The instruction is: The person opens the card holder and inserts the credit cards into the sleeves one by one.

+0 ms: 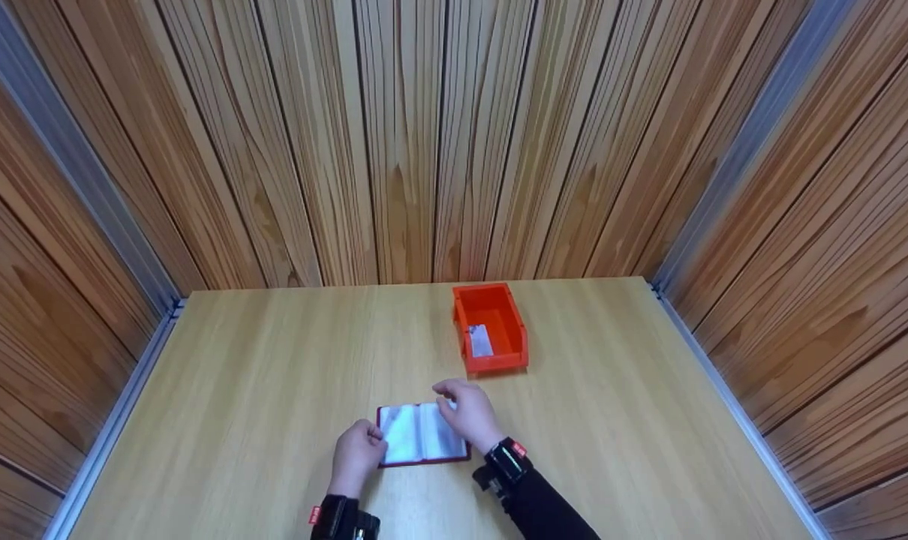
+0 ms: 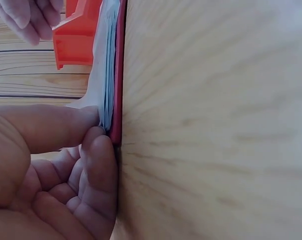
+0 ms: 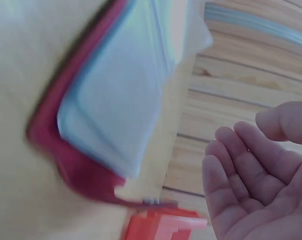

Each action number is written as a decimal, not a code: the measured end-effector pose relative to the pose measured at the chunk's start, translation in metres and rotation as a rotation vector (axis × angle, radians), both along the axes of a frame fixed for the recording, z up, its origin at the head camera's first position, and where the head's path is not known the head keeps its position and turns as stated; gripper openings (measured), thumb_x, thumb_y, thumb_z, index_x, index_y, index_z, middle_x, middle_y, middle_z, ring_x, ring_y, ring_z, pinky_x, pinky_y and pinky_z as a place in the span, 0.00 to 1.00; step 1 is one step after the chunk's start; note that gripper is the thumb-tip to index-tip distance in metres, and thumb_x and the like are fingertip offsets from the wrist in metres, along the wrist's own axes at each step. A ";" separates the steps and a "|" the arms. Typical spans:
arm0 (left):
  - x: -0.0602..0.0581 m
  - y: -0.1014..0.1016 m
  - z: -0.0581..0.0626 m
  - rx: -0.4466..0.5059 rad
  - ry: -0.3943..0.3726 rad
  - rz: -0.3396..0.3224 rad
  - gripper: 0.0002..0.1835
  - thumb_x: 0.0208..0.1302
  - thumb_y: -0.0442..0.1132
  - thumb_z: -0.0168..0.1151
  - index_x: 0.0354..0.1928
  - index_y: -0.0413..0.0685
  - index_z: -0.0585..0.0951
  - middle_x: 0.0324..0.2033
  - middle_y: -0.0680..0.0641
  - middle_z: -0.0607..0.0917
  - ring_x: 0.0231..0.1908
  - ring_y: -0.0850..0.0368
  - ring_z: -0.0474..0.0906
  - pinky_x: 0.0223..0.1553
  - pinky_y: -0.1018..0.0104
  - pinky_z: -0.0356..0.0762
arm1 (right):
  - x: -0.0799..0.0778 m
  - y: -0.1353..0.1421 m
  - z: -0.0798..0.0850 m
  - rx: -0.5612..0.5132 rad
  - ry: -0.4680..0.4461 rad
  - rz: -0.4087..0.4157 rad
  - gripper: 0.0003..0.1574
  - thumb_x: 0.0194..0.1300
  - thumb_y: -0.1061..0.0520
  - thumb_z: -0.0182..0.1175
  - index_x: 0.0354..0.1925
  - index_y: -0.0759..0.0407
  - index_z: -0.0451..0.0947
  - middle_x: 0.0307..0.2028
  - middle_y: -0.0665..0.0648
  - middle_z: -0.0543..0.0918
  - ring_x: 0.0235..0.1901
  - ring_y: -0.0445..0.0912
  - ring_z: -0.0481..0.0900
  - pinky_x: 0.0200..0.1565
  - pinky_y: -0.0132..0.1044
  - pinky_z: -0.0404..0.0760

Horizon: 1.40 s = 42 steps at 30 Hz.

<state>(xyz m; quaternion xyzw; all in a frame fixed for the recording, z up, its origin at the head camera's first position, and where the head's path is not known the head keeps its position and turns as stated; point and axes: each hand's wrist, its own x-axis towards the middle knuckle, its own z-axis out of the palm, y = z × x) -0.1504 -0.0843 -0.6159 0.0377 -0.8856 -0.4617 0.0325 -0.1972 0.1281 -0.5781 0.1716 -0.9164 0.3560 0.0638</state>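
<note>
An open card album with a dark red cover and clear plastic sleeves lies flat on the table. My left hand is at its left side; in the left wrist view, thumb and index finger pinch the corner of the sleeves just above the red cover. Over the album's right page hovers my right hand, fingers loosely bent and holding nothing. The right wrist view shows that hand's palm apart from the slightly fanned sleeves.
Beyond the right hand stands an orange bin with a whitish card inside. The wooden table meets a plank wall at the back, with metal rails along its sides.
</note>
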 end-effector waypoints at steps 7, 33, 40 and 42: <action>-0.001 0.001 -0.001 0.002 -0.029 0.008 0.05 0.52 0.25 0.62 0.30 0.38 0.76 0.24 0.49 0.77 0.27 0.54 0.74 0.30 0.60 0.74 | -0.022 0.018 0.006 -0.023 -0.034 -0.086 0.14 0.66 0.62 0.61 0.50 0.62 0.82 0.44 0.57 0.83 0.45 0.49 0.80 0.50 0.44 0.79; -0.001 0.001 -0.001 0.014 -0.066 0.022 0.06 0.55 0.26 0.64 0.32 0.39 0.76 0.26 0.49 0.76 0.29 0.54 0.73 0.29 0.62 0.72 | -0.085 0.051 0.004 -0.001 -0.122 -0.321 0.17 0.66 0.65 0.59 0.53 0.67 0.79 0.47 0.63 0.82 0.50 0.56 0.79 0.55 0.48 0.76; 0.000 0.001 -0.004 0.015 -0.043 0.011 0.07 0.53 0.25 0.64 0.32 0.39 0.76 0.25 0.49 0.76 0.28 0.55 0.73 0.30 0.62 0.73 | -0.095 0.052 0.002 0.061 -0.055 -0.299 0.15 0.65 0.67 0.60 0.50 0.70 0.79 0.45 0.66 0.82 0.48 0.59 0.79 0.54 0.51 0.76; 0.000 0.000 -0.003 0.008 -0.030 0.003 0.06 0.53 0.26 0.64 0.32 0.39 0.77 0.25 0.50 0.77 0.28 0.55 0.73 0.30 0.61 0.74 | -0.098 0.053 0.000 0.084 -0.045 -0.298 0.15 0.64 0.67 0.60 0.50 0.70 0.79 0.45 0.66 0.82 0.48 0.59 0.79 0.54 0.51 0.75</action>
